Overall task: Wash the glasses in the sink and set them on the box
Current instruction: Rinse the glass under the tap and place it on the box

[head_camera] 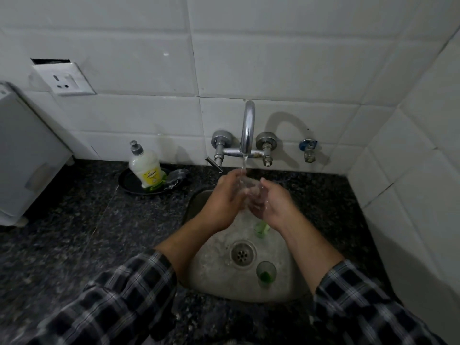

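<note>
Grip: a clear glass (250, 186) is held between both hands, the left hand (225, 200) curled round its left side and the right hand (272, 202) cupped round its right side, fingers bent close on it.
Clear glass: it is kept over the far part of the sink (219, 247), directly under the water stream (244, 165); what is inside it cannot be told through the blur.
Tap (248, 125): it is mounted on the tiled wall, and water is seen running from its spout onto the glass.
Far green glass (261, 229): it is set in the basin just beyond the drain (243, 253), partly hidden by the right wrist.
Near green glass (266, 273): it is stood upright near and right of the drain, with a little green liquid at its bottom.
Soap bottle (145, 168): it is placed on a black dish (129, 181) on the counter (74, 232), left of the tap; green is shown at its base.
Box (27, 155): a white box is seen at the far left of the counter, well apart from the sink.
</note>
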